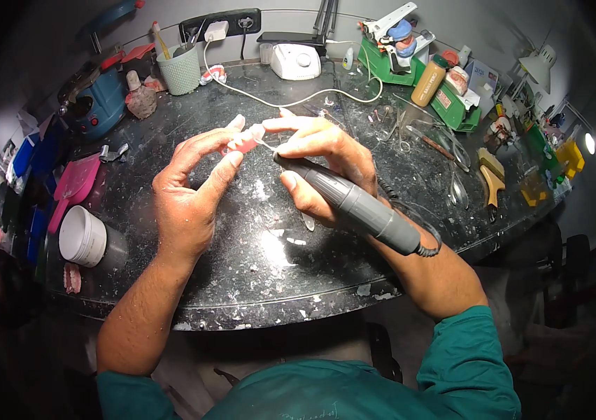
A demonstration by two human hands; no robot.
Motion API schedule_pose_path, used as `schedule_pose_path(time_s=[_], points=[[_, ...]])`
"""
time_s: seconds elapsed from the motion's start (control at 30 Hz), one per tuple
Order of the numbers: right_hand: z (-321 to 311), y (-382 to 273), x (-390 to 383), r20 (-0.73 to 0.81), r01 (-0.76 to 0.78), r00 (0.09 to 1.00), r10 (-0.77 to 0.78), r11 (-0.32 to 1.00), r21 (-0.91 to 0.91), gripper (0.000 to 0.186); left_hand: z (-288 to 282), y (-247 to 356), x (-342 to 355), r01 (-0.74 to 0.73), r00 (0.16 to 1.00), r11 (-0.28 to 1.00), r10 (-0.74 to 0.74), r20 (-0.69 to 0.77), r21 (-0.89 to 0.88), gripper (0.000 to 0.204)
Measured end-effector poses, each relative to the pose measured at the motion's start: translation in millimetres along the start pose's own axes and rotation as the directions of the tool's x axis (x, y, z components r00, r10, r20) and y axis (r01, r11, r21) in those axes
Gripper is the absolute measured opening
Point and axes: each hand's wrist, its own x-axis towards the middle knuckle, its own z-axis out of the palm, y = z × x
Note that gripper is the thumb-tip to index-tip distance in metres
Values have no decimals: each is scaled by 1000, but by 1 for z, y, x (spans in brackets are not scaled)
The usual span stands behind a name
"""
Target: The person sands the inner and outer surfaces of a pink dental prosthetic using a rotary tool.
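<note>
Above the middle of the bench, my left hand (189, 168) pinches a small pink denture (243, 142) between thumb and fingers. My right hand (333, 155) is wrapped round a dark grey rotary handpiece (354, 204), which slants down to the right. Its coiled cable (429, 245) loops back beside my right forearm. The thin metal bur (265, 144) at its tip reaches the denture's right side; whether it touches the surface I cannot tell. My right fingertips are close against the denture's edge. Fingers cover part of the denture.
A white tub (82, 236) and another denture (72, 278) stand at the left near a pink dustpan (77, 178). Behind are a blue machine (95, 105), a brush cup (179, 72) and a white control box (296, 61) with its cable. Tools (445, 143) and a brush (492, 183) lie right.
</note>
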Motion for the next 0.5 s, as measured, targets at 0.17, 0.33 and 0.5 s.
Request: schedule_pose_path(time_s=[0.17,0.33,0.5], points=[[7,5,-7,-168,-65,983,69,997,31,36,-1,1,2,-25,999,1000,25,35,5,23],[0,-6,-8,-7,-188,982,190,976,110,29,-5,1,2,-10,999,1000,11,47,-20,23],[4,2,-7,-120,-90,988,99,993,78,33,-1,0,1,56,998,994,-53,40,-96,23]])
